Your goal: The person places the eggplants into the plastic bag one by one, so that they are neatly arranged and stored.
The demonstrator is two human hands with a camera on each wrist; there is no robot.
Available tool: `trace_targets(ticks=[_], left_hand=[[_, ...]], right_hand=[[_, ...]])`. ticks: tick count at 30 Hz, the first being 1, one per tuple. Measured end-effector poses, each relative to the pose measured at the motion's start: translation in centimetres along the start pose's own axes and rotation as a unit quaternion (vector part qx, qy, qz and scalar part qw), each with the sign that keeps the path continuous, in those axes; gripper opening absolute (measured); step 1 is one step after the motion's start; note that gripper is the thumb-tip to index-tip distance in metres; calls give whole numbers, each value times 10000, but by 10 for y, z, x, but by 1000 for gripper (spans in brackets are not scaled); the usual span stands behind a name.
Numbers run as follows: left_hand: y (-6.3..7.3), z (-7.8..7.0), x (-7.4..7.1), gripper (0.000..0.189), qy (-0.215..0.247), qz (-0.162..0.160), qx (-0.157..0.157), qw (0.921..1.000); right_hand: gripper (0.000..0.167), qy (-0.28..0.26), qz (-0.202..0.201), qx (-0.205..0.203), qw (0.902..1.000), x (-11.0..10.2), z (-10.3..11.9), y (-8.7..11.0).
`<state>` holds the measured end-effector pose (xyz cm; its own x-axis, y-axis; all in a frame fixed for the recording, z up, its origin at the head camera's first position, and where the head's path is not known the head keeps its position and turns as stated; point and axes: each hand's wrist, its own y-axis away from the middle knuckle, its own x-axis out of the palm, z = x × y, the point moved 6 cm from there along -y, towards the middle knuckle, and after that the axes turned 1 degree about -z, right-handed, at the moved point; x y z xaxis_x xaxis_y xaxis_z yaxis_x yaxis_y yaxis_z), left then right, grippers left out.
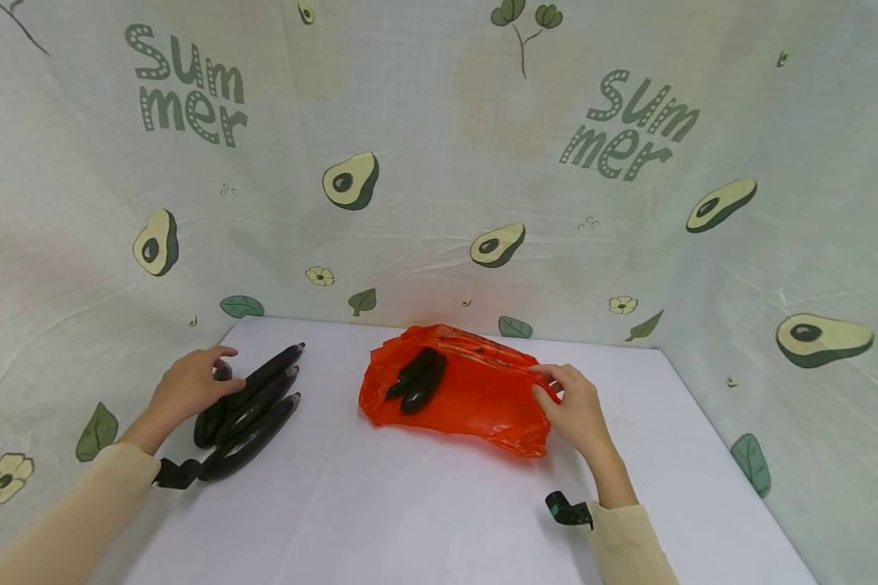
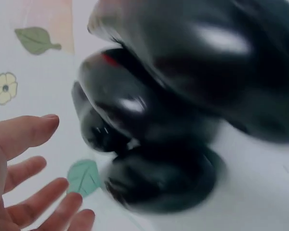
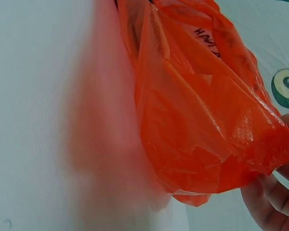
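Note:
Several long, glossy dark eggplants (image 1: 252,439) lie side by side on the left of the table. My left hand (image 1: 193,382) hovers at their far-left side. In the left wrist view its spread fingers (image 2: 41,207) are apart from the eggplants (image 2: 149,178), with nothing held. A red plastic bag (image 1: 483,402) lies spread on the table, and two shorter dark vegetables (image 1: 424,382) rest at its left part. My right hand (image 1: 574,406) pinches the bag's right edge between thumb and fingers. The right wrist view shows the bag (image 3: 202,125) pulled taut towards that hand (image 3: 269,197).
The white table (image 1: 380,512) is bounded at the back and sides by a pale cloth (image 1: 424,106) printed with avocados, leaves and lettering. A small black device (image 1: 567,509) sits at the right wrist, another (image 1: 177,474) at the left wrist near the eggplants.

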<state>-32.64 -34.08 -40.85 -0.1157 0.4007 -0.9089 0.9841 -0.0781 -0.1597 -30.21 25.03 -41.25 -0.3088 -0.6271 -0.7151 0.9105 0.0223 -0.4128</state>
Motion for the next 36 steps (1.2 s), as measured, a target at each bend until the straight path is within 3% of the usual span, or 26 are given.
trace_targets(ticks=[4,8,14,19,29,36], left_hand=[[8,16,-2,69,-171,78,-117,9998],[15,28,0,77,-240,381,-272,9986],[27,35,7,81,-31,1042,-526,9932],[32,38,13,82,267,1277,-646,9893],[30,45,16,79,227,1238,-629,9901],[32,40,10,77,152,829,-580,9948]], right_hand=[[29,22,-46,-2,10000,0,-1,1],[29,51,-61,-14,10000,0,-2,1],[29,46,-90,-9,9999,1,-3,2],[30,20,-62,-3,10000,2,-2,1],[29,23,-15,17,10000,2,-1,1],[29,10,-17,18,10000,2,1,1]])
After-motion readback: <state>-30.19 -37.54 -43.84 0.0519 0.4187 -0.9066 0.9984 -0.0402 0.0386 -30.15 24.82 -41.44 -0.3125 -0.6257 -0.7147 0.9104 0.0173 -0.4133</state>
